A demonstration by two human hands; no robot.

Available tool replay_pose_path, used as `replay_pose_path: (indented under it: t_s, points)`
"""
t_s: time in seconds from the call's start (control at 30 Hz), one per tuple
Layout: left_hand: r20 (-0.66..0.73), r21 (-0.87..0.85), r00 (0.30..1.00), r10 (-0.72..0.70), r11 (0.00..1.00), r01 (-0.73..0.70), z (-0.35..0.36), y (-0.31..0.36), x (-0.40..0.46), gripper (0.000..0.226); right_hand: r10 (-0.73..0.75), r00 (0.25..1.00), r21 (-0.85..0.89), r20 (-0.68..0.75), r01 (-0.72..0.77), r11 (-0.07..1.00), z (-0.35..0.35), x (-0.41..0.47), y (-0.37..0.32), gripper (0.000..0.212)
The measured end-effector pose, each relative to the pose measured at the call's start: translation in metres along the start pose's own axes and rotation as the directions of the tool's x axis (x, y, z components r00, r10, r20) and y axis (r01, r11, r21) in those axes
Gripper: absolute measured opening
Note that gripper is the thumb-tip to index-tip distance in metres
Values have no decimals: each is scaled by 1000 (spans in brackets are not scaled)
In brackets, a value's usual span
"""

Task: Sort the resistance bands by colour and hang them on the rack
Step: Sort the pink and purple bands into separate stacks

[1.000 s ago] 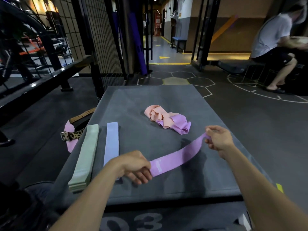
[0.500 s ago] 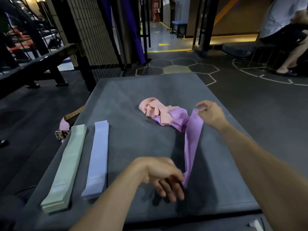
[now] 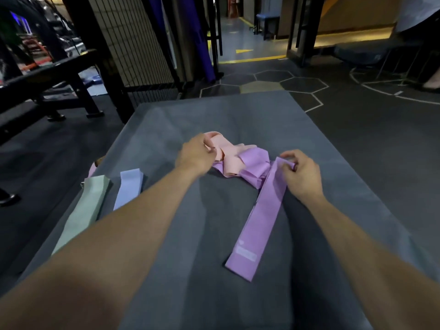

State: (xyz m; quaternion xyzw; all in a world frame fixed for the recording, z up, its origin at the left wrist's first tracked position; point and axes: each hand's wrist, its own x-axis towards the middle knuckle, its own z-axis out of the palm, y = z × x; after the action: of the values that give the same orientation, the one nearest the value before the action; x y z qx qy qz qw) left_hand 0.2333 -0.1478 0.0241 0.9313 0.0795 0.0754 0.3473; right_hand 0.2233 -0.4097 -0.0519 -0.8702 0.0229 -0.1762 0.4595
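The right hand (image 3: pixel 300 177) pinches the far end of a limp, light purple band (image 3: pixel 259 220) lying mid-platform (image 3: pixel 357 186), while the left hand (image 3: pixel 195 156) grips the soft pink bands (image 3: pixel 228 151) in the tangled heap, best lifted by an end.

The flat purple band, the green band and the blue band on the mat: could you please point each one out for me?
Flat purple band (image 3: pixel 262 217): head view, middle of its flat length.
Green band (image 3: pixel 88 206): head view, its visible upper half.
Blue band (image 3: pixel 128 186): head view, its visible far end.

Gym: weight bench (image 3: pixel 59 75), rubber floor (image 3: pixel 357 129), padded box (image 3: pixel 166 120).
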Motion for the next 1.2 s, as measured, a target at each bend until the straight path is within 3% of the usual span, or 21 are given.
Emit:
replay_pose_path:
  t_s: [0.1, 0.17, 0.27, 0.37, 0.53, 0.7, 0.83, 0.93, 1.03, 1.13, 1.2]
  points:
    - [-24, 45, 999, -34, 998, 35, 15, -11, 23, 26, 11, 998, 36, -58, -9, 999, 2, 2, 2, 27]
    - [-10, 40, 1000, 0, 999, 0, 23, -13, 31, 34, -77, 995, -60, -57, 74, 995, 4, -1, 1, 31]
    - [103, 111, 990, 98, 988, -109, 35, -11, 41, 44, -263, 962, -328, 71, 272, 905, 8, -9, -8, 33]
    - [157, 226, 971, 180, 951, -212, 42, -9, 46, 30, -386, 893, -449, 233, 451, 771, 12, -12, -10, 37]
    - [-42, 200, 981, 187, 964, -176, 19, 5, 39, 28, -368, 881, -465, 297, 470, 750, 15, -10, -8, 39]
    - [-302, 82, 911, 281, 960, -269, -37, 29, 31, 18, -319, 911, -507, 261, 411, 758, 16, -13, -14, 40]
    - [-349, 20, 875, 337, 936, -352, -81, 49, 9, 21, -288, 928, -548, 234, 371, 750, 14, -18, -17, 50]
    - [-299, -65, 892, 338, 926, -373, -103, 55, -16, 25, -235, 948, -423, 214, 307, 852, 4, -28, -33, 61]
    - [-288, -138, 902, 321, 918, -371, -117, 58, -46, 34, -217, 942, -127, 255, 255, 959, -11, -47, -80, 66]
    - [-261, -320, 933, 247, 890, -325, -129, 62, -78, 33, -236, 909, 190, 343, 179, 965, -28, -79, -138, 70]
    - [-242, -400, 952, 189, 874, -275, -136, 66, -99, 36, -282, 876, 283, 391, 177, 942, -35, -105, -170, 75]
